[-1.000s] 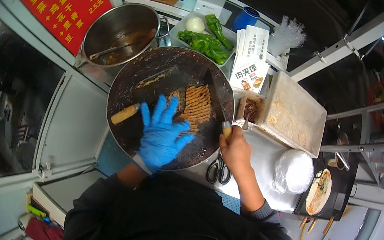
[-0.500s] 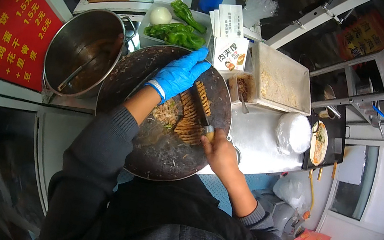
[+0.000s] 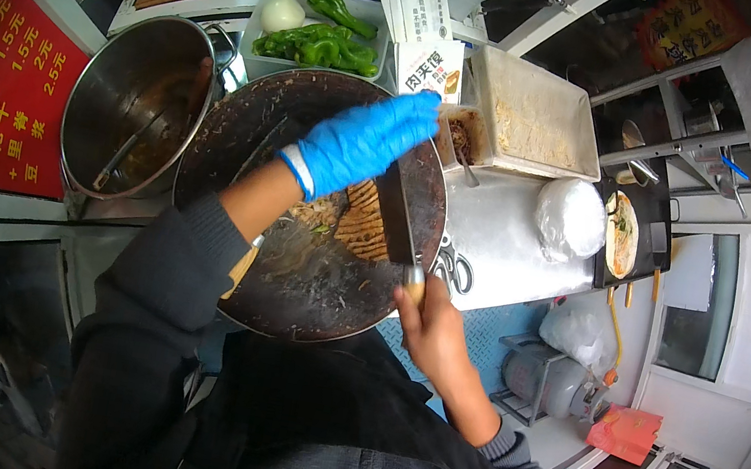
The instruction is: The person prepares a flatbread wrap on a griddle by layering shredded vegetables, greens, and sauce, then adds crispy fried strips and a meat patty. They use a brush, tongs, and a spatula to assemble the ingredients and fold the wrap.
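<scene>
On a round dark chopping block point(image 3: 325, 301) lies a browned, ridged piece of food point(image 3: 361, 222), with chopped bits point(image 3: 311, 214) to its left. My right hand point(image 3: 434, 332) is wrapped round the wooden handle of a cleaver point(image 3: 399, 214). The blade stands along the right side of the ridged piece. My left hand point(image 3: 363, 141), in a blue glove, reaches over the far part of the block with its fingers stretched out, close to the blade's far end. It hides part of the food. A second wooden handle point(image 3: 241, 270) shows beside my left forearm; the rest of that tool is mostly hidden.
Left of the block stands a deep metal pot point(image 3: 85, 101) with a ladle-like handle inside. Beyond are a tray of green peppers point(image 3: 332, 50) and paper bags point(image 3: 423, 9). To the right are a pale bin point(image 3: 540, 113), scissors point(image 3: 457, 270), a plastic-wrapped stack point(image 3: 567, 219) and a flatbread point(image 3: 621, 238) on a griddle.
The cleaver has moved from amid the ridged pieces to their right side, and the pieces lie closer together. My left hand has shifted right over the block. The whole view has turned slightly.
</scene>
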A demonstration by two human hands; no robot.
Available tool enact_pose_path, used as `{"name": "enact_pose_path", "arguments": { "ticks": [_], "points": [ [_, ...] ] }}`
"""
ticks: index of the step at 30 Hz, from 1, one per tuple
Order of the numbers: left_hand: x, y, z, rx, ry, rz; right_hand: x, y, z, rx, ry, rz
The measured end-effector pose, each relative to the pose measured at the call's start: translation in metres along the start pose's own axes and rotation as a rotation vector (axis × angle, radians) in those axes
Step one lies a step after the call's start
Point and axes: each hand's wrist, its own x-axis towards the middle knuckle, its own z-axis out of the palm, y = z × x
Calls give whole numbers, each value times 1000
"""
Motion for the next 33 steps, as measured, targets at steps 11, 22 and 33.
{"name": "enact_pose_path", "arguments": {
  "ticks": [11, 22, 33],
  "points": [
    [-107, 54, 8, 652, -342, -184, -72, 32, 11, 13, -75, 130],
    [-118, 65, 7, 266, -163, -413, -58, 18, 27, -159, -84, 157],
    [-93, 39, -3, -301, 46, -954, -33, 37, -33, -27, -80, 71]
  ]
}}
